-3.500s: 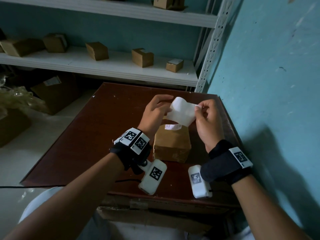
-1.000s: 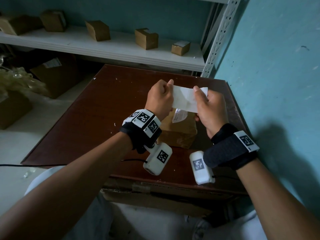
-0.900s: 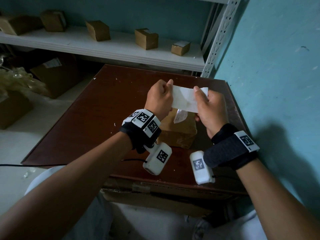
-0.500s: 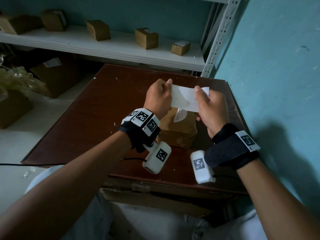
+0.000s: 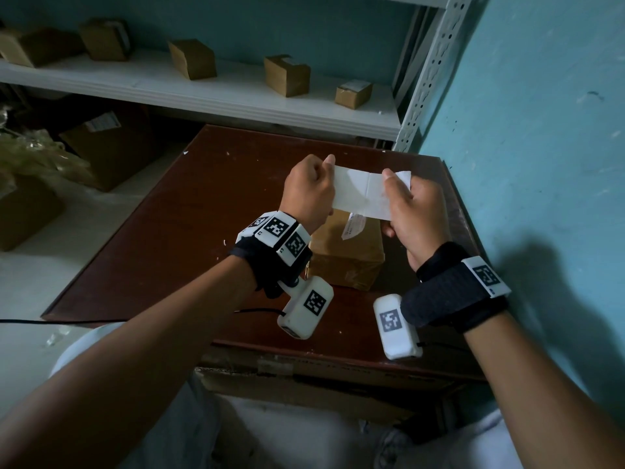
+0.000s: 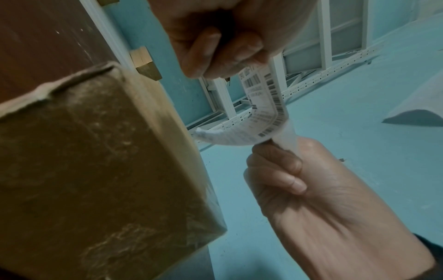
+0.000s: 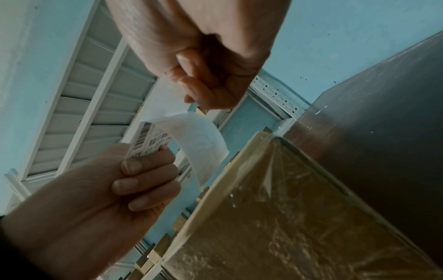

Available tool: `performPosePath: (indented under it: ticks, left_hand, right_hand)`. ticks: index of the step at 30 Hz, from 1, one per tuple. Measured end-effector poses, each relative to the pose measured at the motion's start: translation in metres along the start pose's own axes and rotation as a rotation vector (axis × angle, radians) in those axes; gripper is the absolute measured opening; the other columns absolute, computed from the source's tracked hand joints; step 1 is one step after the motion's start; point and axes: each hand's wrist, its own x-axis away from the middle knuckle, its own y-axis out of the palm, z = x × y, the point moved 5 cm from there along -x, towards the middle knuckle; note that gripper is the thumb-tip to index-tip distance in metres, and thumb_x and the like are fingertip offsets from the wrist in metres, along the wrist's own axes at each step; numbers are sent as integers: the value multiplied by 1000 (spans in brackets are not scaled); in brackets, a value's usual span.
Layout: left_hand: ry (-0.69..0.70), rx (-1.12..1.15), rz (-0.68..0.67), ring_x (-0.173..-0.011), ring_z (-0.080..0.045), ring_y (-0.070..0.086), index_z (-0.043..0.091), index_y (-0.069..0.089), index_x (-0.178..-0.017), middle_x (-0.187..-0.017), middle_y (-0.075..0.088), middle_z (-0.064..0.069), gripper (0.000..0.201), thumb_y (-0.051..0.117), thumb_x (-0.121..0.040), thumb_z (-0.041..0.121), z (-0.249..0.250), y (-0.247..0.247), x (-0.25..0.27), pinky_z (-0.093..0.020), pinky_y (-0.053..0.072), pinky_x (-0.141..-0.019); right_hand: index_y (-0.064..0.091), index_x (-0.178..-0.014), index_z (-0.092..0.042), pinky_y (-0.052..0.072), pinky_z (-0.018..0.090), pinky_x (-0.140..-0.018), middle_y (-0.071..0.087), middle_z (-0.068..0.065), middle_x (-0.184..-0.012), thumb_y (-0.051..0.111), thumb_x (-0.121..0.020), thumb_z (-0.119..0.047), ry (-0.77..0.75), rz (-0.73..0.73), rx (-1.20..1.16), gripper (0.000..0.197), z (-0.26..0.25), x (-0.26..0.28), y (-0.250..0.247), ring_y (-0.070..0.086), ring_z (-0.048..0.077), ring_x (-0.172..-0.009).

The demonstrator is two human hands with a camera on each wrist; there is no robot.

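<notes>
A white printed label [image 5: 362,194] with barcodes is stretched between my hands above a brown cardboard box [image 5: 345,258] on the dark red-brown table [image 5: 203,214]. My left hand [image 5: 324,184] pinches its left end and my right hand [image 5: 394,194] pinches its right end. In the left wrist view the label [image 6: 266,117] curls in an arc, with a thin translucent strip beside it at the right hand [image 6: 275,170]. The right wrist view shows the label [image 7: 201,136] bowed over the box [image 7: 299,217]. A loose white strip [image 5: 353,226] hangs just over the box top.
A white shelf [image 5: 236,93] behind the table carries several small cardboard boxes. The teal wall [image 5: 541,164] stands close on the right, by the perforated shelf post [image 5: 429,72]. Larger cartons [image 5: 111,143] sit on the floor at left.
Since 3.5 s ago the label has gone from loosely curled to pulled out flat between both hands. Over the last second the hands have hardly moved.
</notes>
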Motion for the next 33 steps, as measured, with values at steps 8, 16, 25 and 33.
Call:
performPosePath:
  ticks: [8, 16, 25, 33]
  left_hand:
    - [7, 1, 8, -48, -10, 50, 7, 51, -95, -77, 50, -4, 29, 38, -103, 32, 1, -1, -1, -12, 36, -35]
    - [13, -13, 8, -47, -10, 51, 7, 51, -96, -76, 51, -3, 29, 38, -103, 32, 1, -1, -1, -13, 38, -36]
    - [10, 16, 16, -49, -9, 50, 8, 50, -95, -76, 50, -2, 27, 38, -103, 31, 0, -2, 0, -12, 38, -37]
    - [11, 3, 32, -54, -10, 53, 6, 51, -94, -74, 50, -1, 29, 39, -103, 31, -2, -5, -5, -14, 44, -40]
  right_hand:
    - [61, -96, 1, 41, 19, -38, 68, 23, -88, 50, -99, -39, -3, 6, -1, 42, 4, -4, 0, 69, 33, -74]
    - [60, -97, 3, 41, 19, -38, 68, 24, -88, 50, -99, -38, -11, 3, 1, 43, 3, -3, -1, 68, 36, -75]
    - [60, -97, 3, 41, 18, -39, 67, 26, -90, 50, -99, -39, -2, 13, 4, 43, 3, -3, -2, 67, 37, -78]
    - [60, -99, 5, 41, 17, -39, 68, 23, -89, 50, -100, -36, 1, 26, 18, 42, 0, 0, -7, 68, 30, -74]
